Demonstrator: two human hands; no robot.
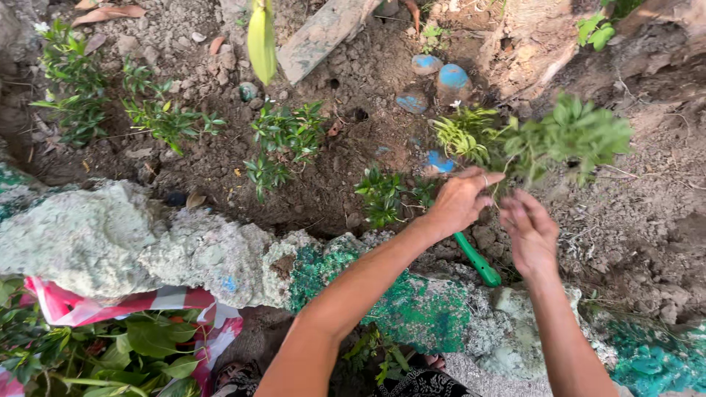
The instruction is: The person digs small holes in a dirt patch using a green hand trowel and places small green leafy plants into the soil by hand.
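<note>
My fingers [476, 179] on the left hand [460, 202] pinch together on the stem of a leafy green seedling [566, 140], right of frame centre. My right hand [531, 234] hangs just beneath, fingers loosely apart, holding nothing. A green-handled tool [478, 261] lies below on a crumbling painted stone border [184, 254]. Small planted cuttings [283, 140] dot the soil [647, 220] at left.

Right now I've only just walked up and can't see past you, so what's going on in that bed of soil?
A person leans over a crumbling, green-stained stone edging into a soil bed. The left hand pinches the thin stem of a bushy green seedling; its grip also seems to hold a green-handled tool. The right hand is open beside the stem. Smaller seedlings already stand in the soil to the left.
</note>
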